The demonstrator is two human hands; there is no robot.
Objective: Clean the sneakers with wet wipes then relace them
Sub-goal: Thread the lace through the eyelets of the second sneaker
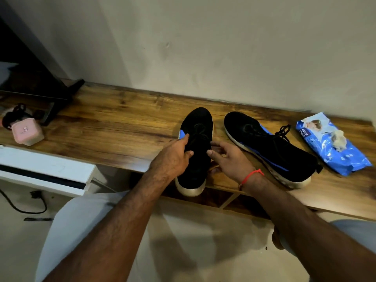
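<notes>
Two black sneakers with blue side stripes and white soles stand on a wooden table point(122, 119). The left sneaker point(196, 123) points away from me, its heel hanging over the front edge. My left hand point(175, 157) grips its left side, thumb across the laces. Just to the sneaker's right, my right hand point(227, 157) hovers with relaxed fingers and holds nothing. The right sneaker point(270, 147) lies angled, its black laces loose towards the back. A blue wet-wipes pack point(333, 157) lies at the right, with a crumpled used wipe point(338, 139) on top.
A pink box point(27, 132) and a dark tangled object point(14, 117) sit at the table's left end, beside a dark monitor stand point(59, 102). A white unit point(44, 169) stands lower left. The wall runs close behind the table. A cable point(22, 208) lies on the floor.
</notes>
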